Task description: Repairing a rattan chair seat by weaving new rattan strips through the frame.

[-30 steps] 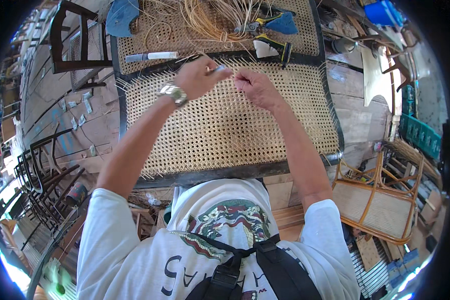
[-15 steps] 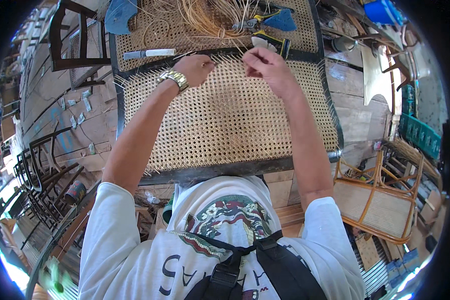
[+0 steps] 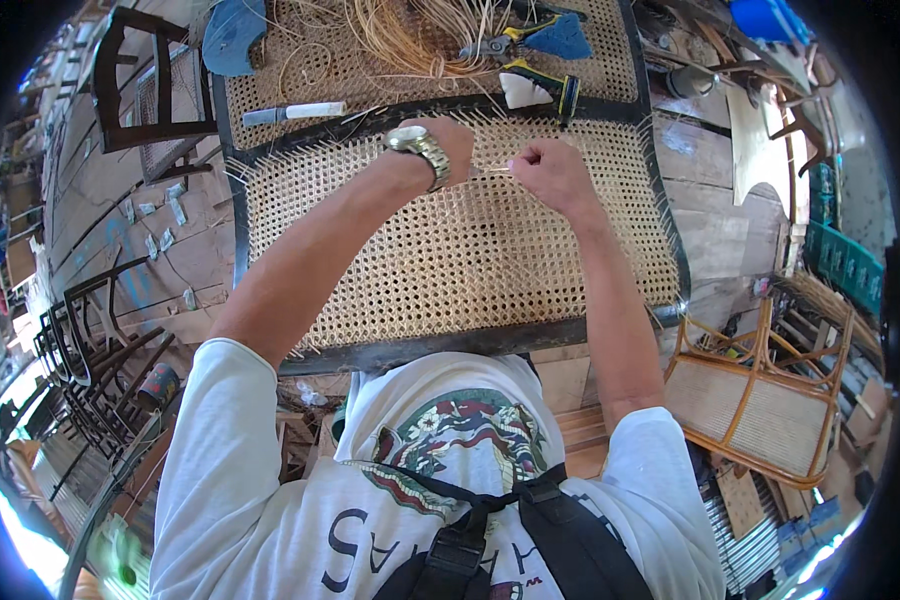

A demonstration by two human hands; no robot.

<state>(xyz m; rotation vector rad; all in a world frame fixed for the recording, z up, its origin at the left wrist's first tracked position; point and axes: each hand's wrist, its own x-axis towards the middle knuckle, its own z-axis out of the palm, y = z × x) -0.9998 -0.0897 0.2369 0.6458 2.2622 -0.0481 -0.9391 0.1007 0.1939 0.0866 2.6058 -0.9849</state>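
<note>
A woven cane panel [image 3: 420, 250] in a dark frame lies in front of me, with loose strand ends sticking out along its edges. Over its far part, my left hand [image 3: 454, 148], with a metal watch on the wrist, is closed on one end of a thin cane strand [image 3: 492, 169]. Its fingertips are partly hidden. Just to the right, my right hand [image 3: 552, 174] pinches the same strand, fingers curled in. The short length between the hands sits just above the weave.
Beyond the panel's dark bar lie a white-handled knife [image 3: 310, 110], a coil of cane strands [image 3: 410, 42], cutting pliers [image 3: 492, 47], a black-and-yellow tool [image 3: 567, 100] and a blue pad [image 3: 235, 38]. A rattan chair [image 3: 750, 410] stands right; dark chair frames [image 3: 90, 330] stand left.
My left hand has moved right, toward my right hand, which has shifted slightly right and nearer me. A strand now shows between them.
</note>
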